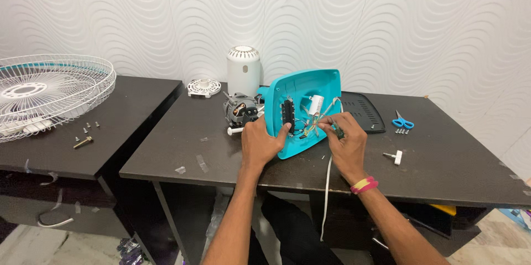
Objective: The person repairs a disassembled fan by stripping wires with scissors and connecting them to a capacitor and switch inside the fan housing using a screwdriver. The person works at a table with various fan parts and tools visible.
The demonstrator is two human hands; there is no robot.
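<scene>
On the dark table (442, 171), hands hide the teal housing's (301, 91) wiring.

Packages: none in view.
Labels: none legible on anything around the teal fan base (301, 111).
Signs: none.
Screens: none.

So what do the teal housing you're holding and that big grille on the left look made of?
Teal housing: likely moulded plastic, with a smooth, even colour and ribbed inside. Grille: thin white wires, probably coated metal, though the look leaves that open.
</scene>
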